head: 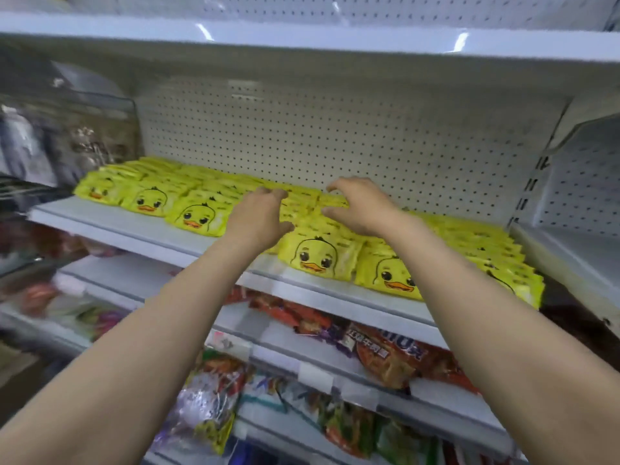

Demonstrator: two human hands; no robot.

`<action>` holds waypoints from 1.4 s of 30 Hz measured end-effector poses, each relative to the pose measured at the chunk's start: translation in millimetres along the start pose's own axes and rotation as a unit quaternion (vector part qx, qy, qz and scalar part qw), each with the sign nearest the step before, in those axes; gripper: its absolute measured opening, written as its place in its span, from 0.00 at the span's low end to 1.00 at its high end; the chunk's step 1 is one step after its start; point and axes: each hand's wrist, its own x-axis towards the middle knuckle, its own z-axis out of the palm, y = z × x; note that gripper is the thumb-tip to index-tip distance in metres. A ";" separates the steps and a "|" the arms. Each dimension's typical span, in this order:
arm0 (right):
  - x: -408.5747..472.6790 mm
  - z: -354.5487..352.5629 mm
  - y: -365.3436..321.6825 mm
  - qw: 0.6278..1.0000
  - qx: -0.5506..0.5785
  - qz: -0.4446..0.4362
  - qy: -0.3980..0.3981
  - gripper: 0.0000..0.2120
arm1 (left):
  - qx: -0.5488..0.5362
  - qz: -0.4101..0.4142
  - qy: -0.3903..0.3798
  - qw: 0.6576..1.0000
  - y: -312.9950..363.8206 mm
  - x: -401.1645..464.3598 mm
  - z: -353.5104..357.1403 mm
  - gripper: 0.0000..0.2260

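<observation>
Rows of yellow packets printed with a duck face (318,256) lie flat on a white shop shelf (134,229). Both my arms reach up over the middle rows. My left hand (260,214) hovers palm down over the packets, its fingers bent and its thumb spread to the right. My right hand (360,206) is just to the right of it, fingers spread and curved above the packets behind the front row. Neither hand plainly holds a packet; whether the fingertips touch the packets is hard to tell.
A white pegboard back wall (335,139) and an upper shelf (302,45) close in the space. Lower shelves hold red noodle packets (389,354) and mixed snack bags (214,397). Clear bags (73,135) stand at the left. Another shelf unit (577,196) adjoins on the right.
</observation>
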 end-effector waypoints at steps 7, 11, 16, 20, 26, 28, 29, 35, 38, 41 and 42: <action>28.4 44.9 -157.8 0.987 0.095 -0.126 0.041 0.24 | 0.050 -0.055 0.106 0.992 -157.7 -78.6 -76.2 0.26; 43.3 74.9 -252.5 0.974 0.122 -0.186 0.046 0.24 | 0.095 -0.066 0.129 0.985 -238.7 -123.7 -114.5 0.26; 58.3 111.5 -368.3 0.961 0.142 -0.238 0.017 0.32 | 0.134 -0.111 0.117 0.978 -328.2 -168.1 -154.0 0.26; 76.7 136.5 -447.1 0.948 0.158 -0.276 -0.006 0.26 | 0.135 -0.153 0.106 0.973 -396.9 -192.1 -172.8 0.24; 124.5 189.6 -553.5 0.926 0.169 -0.333 -0.044 0.26 | 0.132 -0.204 0.103 0.965 -508.9 -213.1 -189.2 0.22; 146.9 212.7 -592.1 0.920 0.166 -0.350 -0.055 0.26 | 0.148 -0.218 0.099 0.960 -552.1 -213.4 -192.0 0.23; 159.1 224.6 -611.3 0.919 0.164 -0.355 -0.060 0.27 | 0.157 -0.223 0.096 0.957 -574.3 -212.5 -193.2 0.23; 241.2 291.5 -716.3 0.910 0.180 -0.361 -0.101 0.27 | 0.189 -0.267 0.048 0.944 -701.2 -186.0 -206.0 0.24; 277.5 321.7 -755.7 0.908 0.181 -0.350 -0.139 0.27 | 0.181 -0.279 0.014 0.943 -754.2 -173.0 -203.8 0.23; 304.7 358.6 -787.9 0.908 0.172 -0.346 -0.162 0.27 | 0.168 -0.289 -0.010 0.942 -805.1 -168.0 -190.2 0.23; 309.9 371.7 -796.3 0.908 0.168 -0.342 -0.175 0.27 | 0.160 -0.296 -0.022 0.942 -820.6 -168.3 -183.0 0.23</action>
